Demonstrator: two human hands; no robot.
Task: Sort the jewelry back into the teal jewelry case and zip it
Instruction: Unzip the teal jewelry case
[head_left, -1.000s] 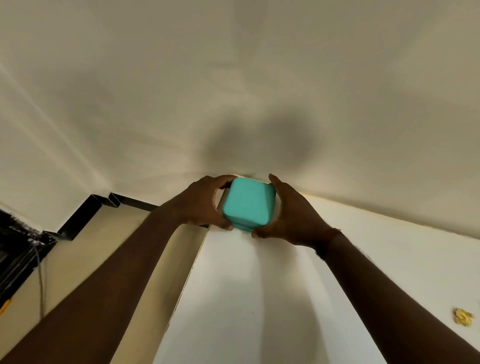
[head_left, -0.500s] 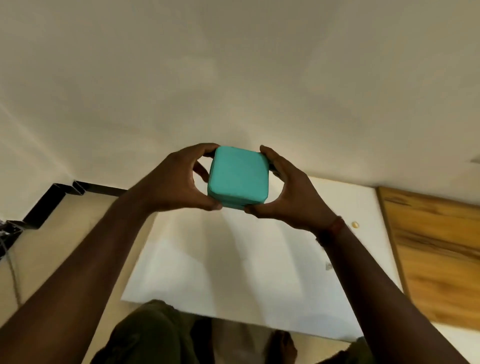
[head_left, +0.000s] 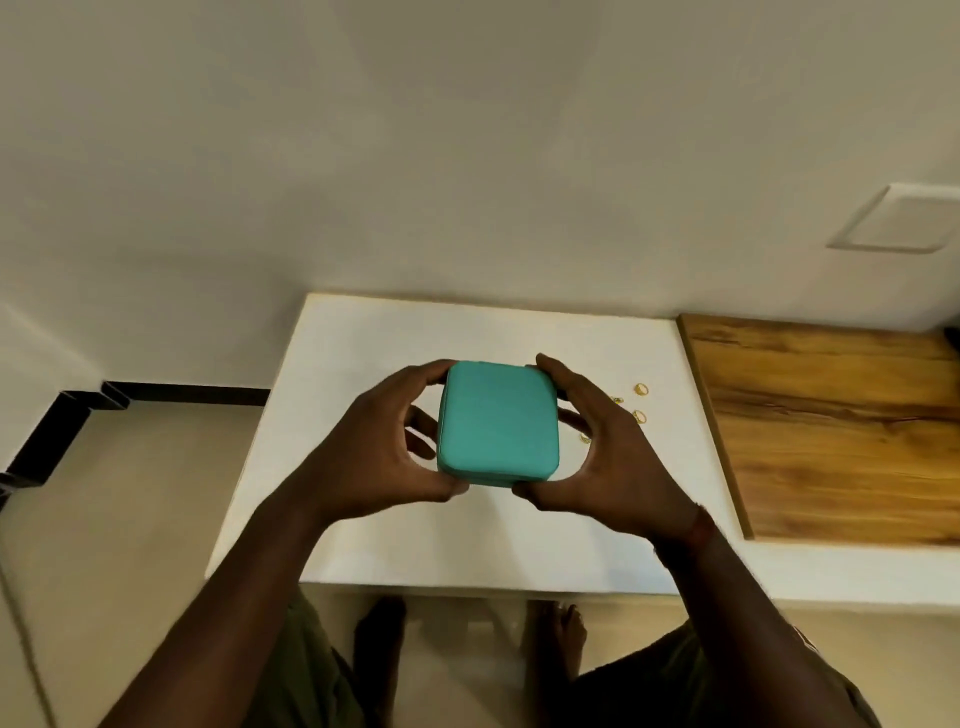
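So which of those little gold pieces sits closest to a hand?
The gold piece peeking out beside the right hand; the others lie farther toward the wooden board.

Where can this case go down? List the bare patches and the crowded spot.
Bare: the white top along its left edge beside the left hand, and the far strip by the wall behind the teal case. Crowded: gold jewelry lies scattered between the right hand and the wooden board.

Case (head_left: 498, 423), centre: plain teal, no pattern. Tabletop (head_left: 415, 545): white. Small jewelry pieces (head_left: 641, 389), 2 o'clock of the case: gold. Board (head_left: 831, 426), 3 o'clock: mid-brown wood with darker streaked grain. Wall (head_left: 467, 156), 12 o'clock: plain cream. Skirting (head_left: 182, 395), 9 o'clock: black. Trousers (head_left: 306, 675), 6 o'clock: olive green.
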